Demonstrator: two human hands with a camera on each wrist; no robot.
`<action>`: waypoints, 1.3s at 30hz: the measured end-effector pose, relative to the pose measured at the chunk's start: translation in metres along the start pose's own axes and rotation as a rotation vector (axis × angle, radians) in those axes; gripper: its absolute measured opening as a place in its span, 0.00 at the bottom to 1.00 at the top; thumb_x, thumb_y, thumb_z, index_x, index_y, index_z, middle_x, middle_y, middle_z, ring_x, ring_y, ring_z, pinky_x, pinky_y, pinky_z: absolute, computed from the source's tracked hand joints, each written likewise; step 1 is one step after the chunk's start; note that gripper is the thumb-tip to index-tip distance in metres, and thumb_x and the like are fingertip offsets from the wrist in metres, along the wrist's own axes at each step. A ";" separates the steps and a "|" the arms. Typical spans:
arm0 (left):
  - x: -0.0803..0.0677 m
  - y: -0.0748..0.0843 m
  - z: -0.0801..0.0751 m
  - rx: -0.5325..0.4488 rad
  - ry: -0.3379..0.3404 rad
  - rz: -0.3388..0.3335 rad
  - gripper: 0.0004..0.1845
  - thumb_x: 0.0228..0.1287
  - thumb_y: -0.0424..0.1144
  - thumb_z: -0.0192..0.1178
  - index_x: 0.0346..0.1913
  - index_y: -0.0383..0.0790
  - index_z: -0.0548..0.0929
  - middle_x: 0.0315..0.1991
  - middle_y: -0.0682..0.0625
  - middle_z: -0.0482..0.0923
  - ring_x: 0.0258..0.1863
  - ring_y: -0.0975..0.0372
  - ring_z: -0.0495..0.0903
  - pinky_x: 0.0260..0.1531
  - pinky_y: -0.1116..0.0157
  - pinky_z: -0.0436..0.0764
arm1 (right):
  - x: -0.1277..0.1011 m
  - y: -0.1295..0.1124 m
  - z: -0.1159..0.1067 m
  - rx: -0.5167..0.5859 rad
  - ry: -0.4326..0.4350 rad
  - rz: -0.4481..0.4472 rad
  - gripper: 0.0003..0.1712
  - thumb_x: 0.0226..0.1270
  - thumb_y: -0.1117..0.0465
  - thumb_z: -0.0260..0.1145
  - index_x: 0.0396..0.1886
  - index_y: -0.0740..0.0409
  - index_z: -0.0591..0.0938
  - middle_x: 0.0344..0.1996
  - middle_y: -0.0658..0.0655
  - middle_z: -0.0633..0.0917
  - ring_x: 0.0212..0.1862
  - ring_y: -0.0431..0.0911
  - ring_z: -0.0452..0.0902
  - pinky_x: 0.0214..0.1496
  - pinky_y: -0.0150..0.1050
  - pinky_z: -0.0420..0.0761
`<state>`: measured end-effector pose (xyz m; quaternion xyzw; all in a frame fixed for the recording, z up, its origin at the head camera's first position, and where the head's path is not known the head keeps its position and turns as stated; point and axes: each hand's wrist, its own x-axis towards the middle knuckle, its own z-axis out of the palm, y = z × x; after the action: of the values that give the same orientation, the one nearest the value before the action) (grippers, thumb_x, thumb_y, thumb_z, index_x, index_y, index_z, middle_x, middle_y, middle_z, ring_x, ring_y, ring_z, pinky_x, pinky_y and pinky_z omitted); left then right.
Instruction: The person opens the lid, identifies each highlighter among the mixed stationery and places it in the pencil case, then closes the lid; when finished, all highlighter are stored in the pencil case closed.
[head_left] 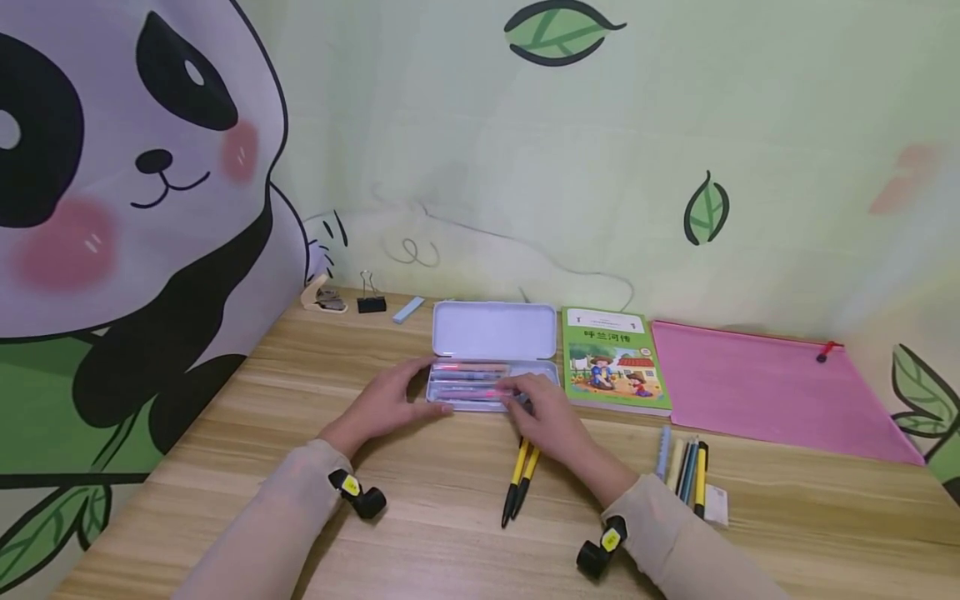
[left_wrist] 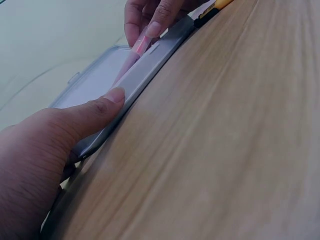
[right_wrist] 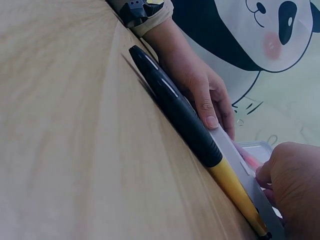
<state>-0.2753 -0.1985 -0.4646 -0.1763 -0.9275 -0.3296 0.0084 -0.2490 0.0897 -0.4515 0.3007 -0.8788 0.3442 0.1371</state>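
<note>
A pale lavender pencil case [head_left: 495, 331] stands with its lid up on the wooden table. Several pens lie inside, among them one with a pink-red end [head_left: 468, 367] along the back. My left hand [head_left: 386, 402] grips the case's left end, its thumb [left_wrist: 102, 107] on the front wall. Over the right part of the case, my right hand [head_left: 553, 417] pinches a pink pen [left_wrist: 137, 52] between thumb and fingers; the pen lies lengthwise near the front wall. Two yellow-and-black pens [head_left: 522, 483] lie on the table below the right hand, their upper ends partly hidden by it.
Behind to the left are a stapler [head_left: 324, 297], a black binder clip [head_left: 371, 304] and a light-blue strip [head_left: 408, 309]. On the right lie a green book [head_left: 615, 358], a pink zip pouch [head_left: 780, 392], and a row of pens and pencils [head_left: 688, 471] beside a white eraser-like block [head_left: 717, 506].
</note>
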 end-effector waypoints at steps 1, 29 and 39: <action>0.000 0.000 0.000 -0.001 -0.001 0.002 0.55 0.48 0.75 0.67 0.76 0.51 0.65 0.73 0.46 0.66 0.73 0.50 0.64 0.72 0.47 0.62 | 0.000 0.000 0.000 -0.003 0.000 -0.003 0.11 0.72 0.63 0.65 0.52 0.56 0.85 0.47 0.53 0.87 0.49 0.48 0.80 0.51 0.46 0.81; 0.001 -0.001 0.002 -0.002 0.004 0.007 0.56 0.48 0.75 0.67 0.76 0.49 0.65 0.74 0.45 0.65 0.73 0.49 0.63 0.72 0.46 0.62 | 0.000 0.002 0.000 -0.026 -0.047 -0.020 0.14 0.71 0.61 0.67 0.54 0.58 0.85 0.51 0.55 0.84 0.53 0.49 0.77 0.53 0.45 0.81; 0.001 -0.001 0.001 0.006 0.001 0.004 0.55 0.49 0.75 0.67 0.76 0.49 0.65 0.74 0.46 0.66 0.73 0.50 0.63 0.72 0.47 0.62 | -0.001 0.002 -0.001 0.008 -0.014 -0.019 0.14 0.71 0.61 0.66 0.53 0.59 0.84 0.50 0.54 0.85 0.48 0.46 0.78 0.46 0.42 0.82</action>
<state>-0.2765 -0.1985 -0.4660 -0.1779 -0.9281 -0.3270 0.0099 -0.2494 0.0918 -0.4522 0.3121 -0.8754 0.3443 0.1331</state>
